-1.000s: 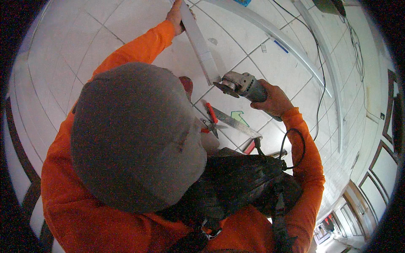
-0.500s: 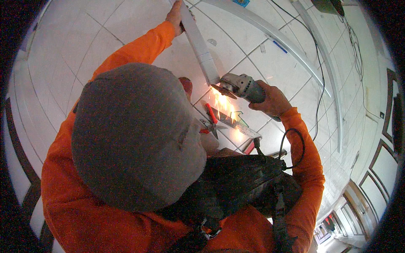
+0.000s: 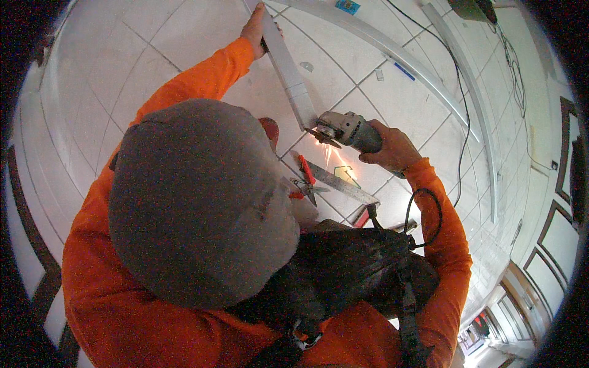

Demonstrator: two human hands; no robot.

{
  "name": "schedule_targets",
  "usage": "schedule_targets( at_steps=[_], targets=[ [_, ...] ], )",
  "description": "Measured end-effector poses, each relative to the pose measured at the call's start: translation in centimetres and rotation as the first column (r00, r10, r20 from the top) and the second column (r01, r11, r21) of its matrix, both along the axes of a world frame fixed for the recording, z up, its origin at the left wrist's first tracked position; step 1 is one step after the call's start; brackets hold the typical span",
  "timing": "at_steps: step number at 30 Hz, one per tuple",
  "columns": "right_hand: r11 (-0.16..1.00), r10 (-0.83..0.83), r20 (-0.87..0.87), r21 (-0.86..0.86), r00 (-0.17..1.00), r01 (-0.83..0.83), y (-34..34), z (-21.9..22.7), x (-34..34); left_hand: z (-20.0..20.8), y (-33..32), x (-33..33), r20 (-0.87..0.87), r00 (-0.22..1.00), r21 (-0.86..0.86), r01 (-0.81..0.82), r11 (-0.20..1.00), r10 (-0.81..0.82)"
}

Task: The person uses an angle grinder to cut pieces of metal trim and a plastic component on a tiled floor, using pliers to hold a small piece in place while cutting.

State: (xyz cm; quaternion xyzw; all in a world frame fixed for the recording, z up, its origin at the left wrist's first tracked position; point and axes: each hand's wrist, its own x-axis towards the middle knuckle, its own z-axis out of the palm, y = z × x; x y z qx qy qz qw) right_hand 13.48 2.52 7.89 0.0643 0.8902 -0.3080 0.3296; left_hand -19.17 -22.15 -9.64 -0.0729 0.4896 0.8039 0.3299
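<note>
In the upper middle, my left hand (image 3: pixel 253 30) is closed around a long grey metal profile (image 3: pixel 283 64), which slants down toward me. The grey angle grinder (image 3: pixel 354 132) is gripped in my right hand (image 3: pixel 394 147). Its disc (image 3: pixel 323 137) meets the near end of the profile, and a few orange sparks (image 3: pixel 331 156) fall from there. Below the sparks lie red-handled snips (image 3: pixel 308 173), jaws apart, and a flat metal ruler (image 3: pixel 350 186) with a thin green-edged piece (image 3: pixel 348 176) beside it. Part of my left fingers is hidden behind the profile.
Long metal profiles (image 3: pixel 386 43) lie across the tiled floor (image 3: pixel 343 67) at far right. A black cable (image 3: pixel 459 80) crosses them. Near these rest a blue pen (image 3: pixel 405 72), a small clear piece (image 3: pixel 379 75) and a blue packet (image 3: pixel 348 7). Doors line the right wall.
The spark stream has shrunk from a bright, dense shower to a few thin streaks. My right hand and the grinder have shifted slightly left and away from me. The left grip looks unchanged.
</note>
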Motion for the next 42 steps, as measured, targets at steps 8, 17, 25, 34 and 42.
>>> schedule_targets(
  at_steps=[8,17,25,34,42],
  targets=[
    [0.934,-0.352,-0.06,-0.089,0.934,0.346,2.5,2.0,4.8,0.7,0.7,0.6,0.067,0.996,-0.021,-0.05,0.999,0.051],
    [0.555,-0.829,-0.168,-0.135,0.534,0.821,7.2,2.0,19.0,2.6,10.3,8.6,0.271,0.72,-0.153,0.687,0.71,-0.639],
    [-0.023,-0.992,-0.099,-0.427,-0.072,0.904,4.6,-3.0,31.3,8.0,15.2,10.3,-0.364,-0.24,-0.926,-0.01,0.377,-0.9],
    [-0.316,-0.929,0.017,-0.561,-0.371,0.765,-0.6,-5.6,37.2,7.6,20.0,-0.1,-0.323,-0.497,-0.813,-0.289,0.504,-0.806],
    [-0.371,-0.905,0.046,-0.57,-0.423,0.733,-2.0,-6.2,37.7,4.0,18.3,-4.2,-0.254,-0.511,-0.832,-0.317,0.454,-0.821]
  ],
)
